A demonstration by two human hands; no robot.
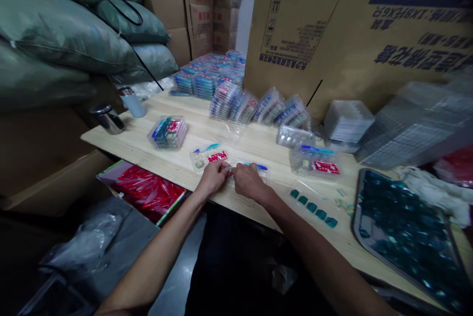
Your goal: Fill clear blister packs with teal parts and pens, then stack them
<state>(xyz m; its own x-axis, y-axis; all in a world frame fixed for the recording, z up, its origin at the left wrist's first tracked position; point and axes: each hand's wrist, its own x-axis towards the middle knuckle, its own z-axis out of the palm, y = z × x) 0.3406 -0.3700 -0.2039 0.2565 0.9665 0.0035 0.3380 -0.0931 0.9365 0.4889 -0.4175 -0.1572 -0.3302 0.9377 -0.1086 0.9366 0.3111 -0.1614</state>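
My left hand [215, 176] and my right hand [248, 179] meet at the table's near edge, fingers pinched together on something small that I cannot make out. Under my right hand lies a clear plastic tray [264, 176], partly hidden, with a blue pen-like piece [260, 166] in it. Just beyond my left hand sits another clear tray [197, 161] holding a red patterned piece [217, 157] and blue and teal pieces. To the right, a filled clear tray [295, 160] has a similar red piece [325, 167]. Several dark teal pieces [311, 207] form a row nearer me.
Stacked filled trays [168, 132] stand left, near a steel cup [108, 119] and a blue bottle [133, 102]. More stacks [242, 108] line the back. A bin of teal pieces [406, 227] is right; a box of red pieces [148, 190] sits below the left edge.
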